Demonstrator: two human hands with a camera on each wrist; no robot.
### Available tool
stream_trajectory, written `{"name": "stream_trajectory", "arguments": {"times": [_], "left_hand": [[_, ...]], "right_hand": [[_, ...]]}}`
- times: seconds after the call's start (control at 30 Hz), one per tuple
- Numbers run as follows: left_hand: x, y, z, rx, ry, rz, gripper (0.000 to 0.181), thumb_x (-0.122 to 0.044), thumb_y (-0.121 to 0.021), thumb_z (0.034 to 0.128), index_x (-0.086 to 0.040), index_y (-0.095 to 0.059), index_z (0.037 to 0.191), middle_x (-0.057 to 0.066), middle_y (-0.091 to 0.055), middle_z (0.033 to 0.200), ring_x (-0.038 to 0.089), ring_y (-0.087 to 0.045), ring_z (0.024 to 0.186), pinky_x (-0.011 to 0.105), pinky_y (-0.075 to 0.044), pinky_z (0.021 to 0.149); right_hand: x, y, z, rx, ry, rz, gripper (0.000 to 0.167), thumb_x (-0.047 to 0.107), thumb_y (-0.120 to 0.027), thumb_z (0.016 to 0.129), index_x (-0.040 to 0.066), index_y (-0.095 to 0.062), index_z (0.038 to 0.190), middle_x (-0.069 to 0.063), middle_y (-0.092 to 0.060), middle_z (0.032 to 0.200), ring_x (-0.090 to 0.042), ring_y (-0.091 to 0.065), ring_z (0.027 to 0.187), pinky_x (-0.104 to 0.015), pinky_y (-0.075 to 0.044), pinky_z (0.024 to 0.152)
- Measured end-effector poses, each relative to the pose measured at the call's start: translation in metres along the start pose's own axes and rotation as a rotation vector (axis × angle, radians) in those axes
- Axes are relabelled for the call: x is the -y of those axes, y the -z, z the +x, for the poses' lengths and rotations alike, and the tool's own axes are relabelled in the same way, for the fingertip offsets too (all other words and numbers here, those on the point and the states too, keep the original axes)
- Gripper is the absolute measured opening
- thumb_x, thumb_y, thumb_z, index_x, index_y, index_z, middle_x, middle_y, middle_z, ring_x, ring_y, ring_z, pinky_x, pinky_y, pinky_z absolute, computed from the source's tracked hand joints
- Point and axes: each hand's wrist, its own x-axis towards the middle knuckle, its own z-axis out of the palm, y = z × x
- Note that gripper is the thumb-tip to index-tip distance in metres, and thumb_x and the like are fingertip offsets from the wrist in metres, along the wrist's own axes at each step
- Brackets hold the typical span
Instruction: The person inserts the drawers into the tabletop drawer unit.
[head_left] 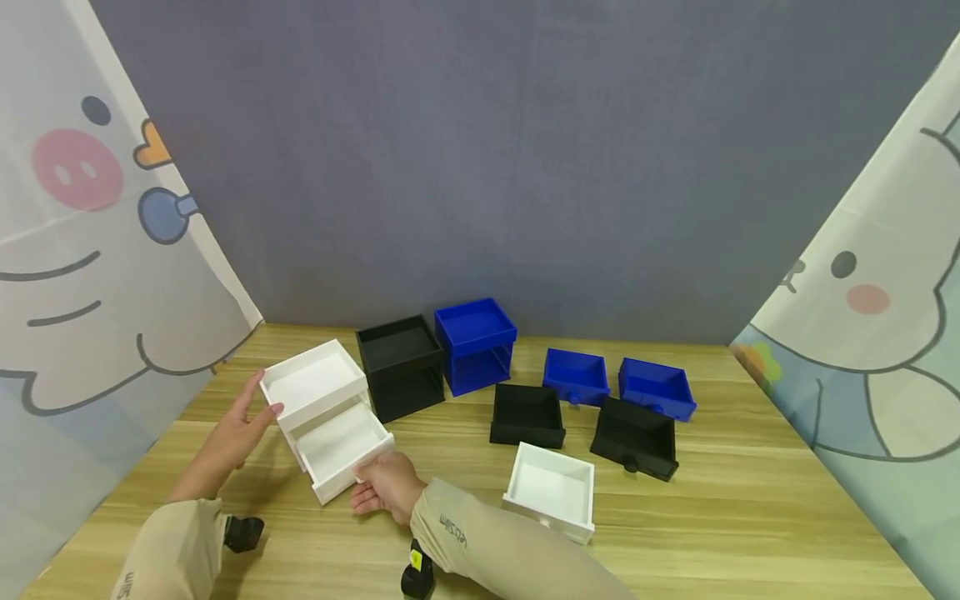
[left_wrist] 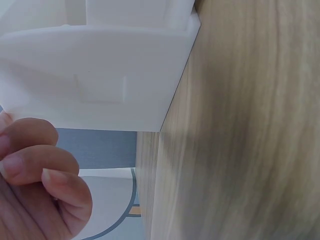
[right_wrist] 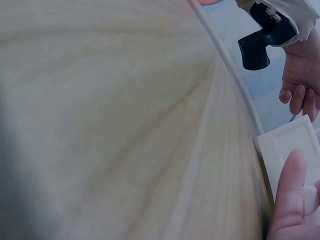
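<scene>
A white drawer cabinet [head_left: 313, 385] with a tray-like top stands at the left of the table. Its white drawer [head_left: 341, 443] sticks partly out at the front. My left hand [head_left: 242, 429] holds the cabinet's left side, thumb by the upper front rim. In the left wrist view, several fingers [left_wrist: 60, 157] are curled beside the white side wall [left_wrist: 100, 85]. At the drawer front, my right hand [head_left: 386, 485] pinches the small knob [right_wrist: 310, 201], seen in the right wrist view next to the thumb [right_wrist: 291, 185]; the other fingers are mostly out of that view.
A black cabinet [head_left: 405, 367] and a blue cabinet [head_left: 477, 342] stand behind, right of the white one. Loose blue drawers [head_left: 576, 375] [head_left: 657, 387], black drawers [head_left: 527, 417] [head_left: 636, 437] and a white drawer [head_left: 551, 492] lie to the right. A grey curtain [head_left: 495, 167] hangs behind the table.
</scene>
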Motion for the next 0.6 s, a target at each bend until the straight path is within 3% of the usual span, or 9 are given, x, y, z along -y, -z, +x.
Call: {"name": "stream_trajectory", "arguments": {"times": [0.23,0.47,0.6], "left_hand": [[-0.0014,-0.0018,-0.0005,0.007,0.017,0.008,0.081,-0.043,-0.045,0.0993,-0.019,0.011,0.153,0.046,-0.002,0.144,0.007,-0.029,0.042,0.023,-0.032,0.039],[-0.0004,-0.0015,0.0008,0.003,0.007,0.016,0.08,-0.042,-0.044,0.0999,-0.019,0.011,0.153,0.048,-0.004,0.143,0.006,-0.029,0.041,0.023,-0.032,0.039],[0.0017,-0.0011,0.001,0.004,0.004,0.014,0.08,-0.041,-0.044,0.1006,-0.018,0.012,0.153,0.049,-0.003,0.142,0.006,-0.03,0.041,0.022,-0.032,0.039]], "right_hand": [[-0.0014,-0.0031,0.0004,-0.016,0.02,0.032,0.011,-0.002,-0.054,0.091,0.0,-0.055,0.08,-0.009,-0.057,0.061,-0.014,-0.058,0.051,-0.031,-0.055,0.056],[0.0,-0.0051,-0.0021,-0.106,0.076,0.106,0.008,-0.004,-0.062,0.088,-0.002,-0.056,0.082,-0.014,-0.063,0.066,-0.018,-0.065,0.059,-0.031,-0.055,0.057],[-0.0014,-0.0041,-0.0027,-0.098,0.099,0.136,0.012,-0.006,-0.062,0.087,-0.001,-0.053,0.083,-0.016,-0.064,0.066,-0.018,-0.064,0.059,-0.032,-0.055,0.058]]}}
